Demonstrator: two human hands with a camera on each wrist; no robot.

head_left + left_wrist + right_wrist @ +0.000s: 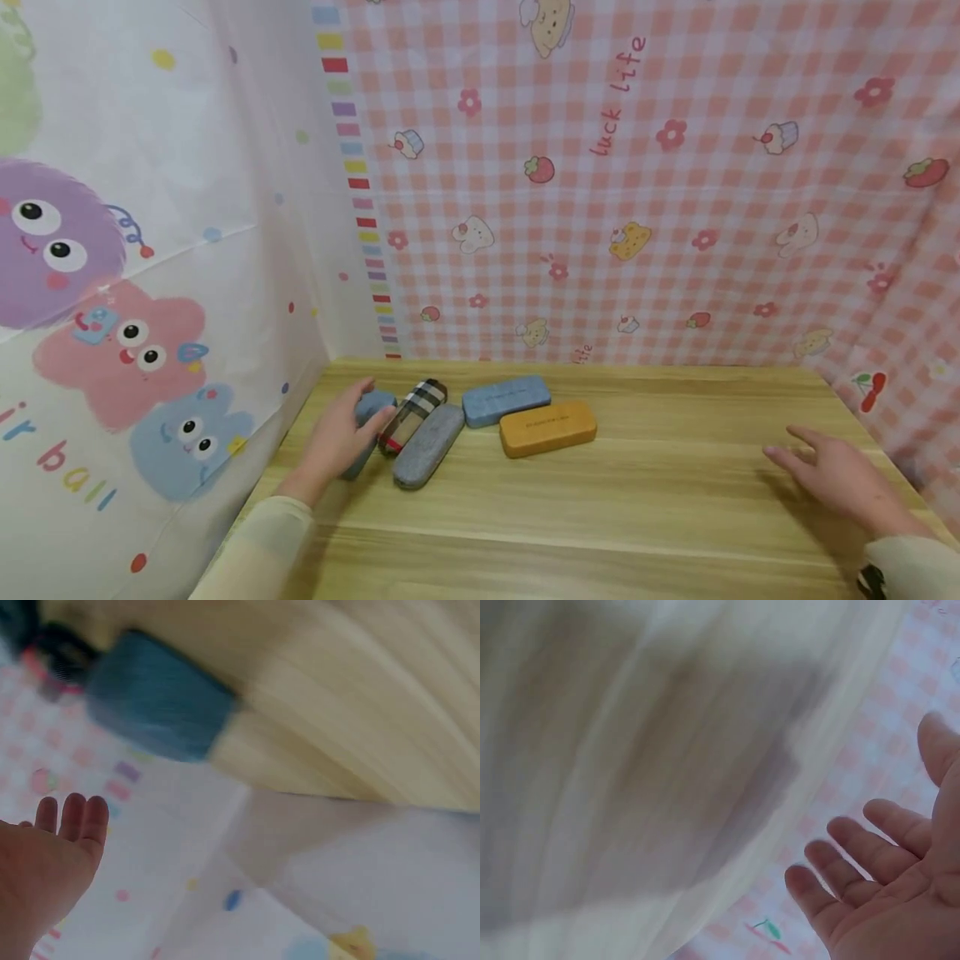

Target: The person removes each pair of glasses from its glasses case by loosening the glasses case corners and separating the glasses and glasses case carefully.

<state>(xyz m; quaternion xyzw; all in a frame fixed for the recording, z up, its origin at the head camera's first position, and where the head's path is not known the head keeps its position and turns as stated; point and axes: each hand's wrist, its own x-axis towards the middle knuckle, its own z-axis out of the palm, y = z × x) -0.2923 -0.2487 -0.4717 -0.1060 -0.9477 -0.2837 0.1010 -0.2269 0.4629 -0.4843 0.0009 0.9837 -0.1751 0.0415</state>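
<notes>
Slate-blue rounded oblong case [161,697]: on wood-grain bench [675,525], beneath the left hand [339,437], fingers extended, contact unclear. Alongside: checked beige-and-black soft-cornered case [415,412]; mottled grey case [429,448]. Right hand [843,477]: well apart, fingers spread.

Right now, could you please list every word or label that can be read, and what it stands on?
"luck life": on the pink checked cloth.
"life": lower on that cloth.
"ir ball": on the white cartoon cloth, cut off at the picture's edge.
Orange case: lettering too small to read.
Light blue case: lettering also too small.
</notes>
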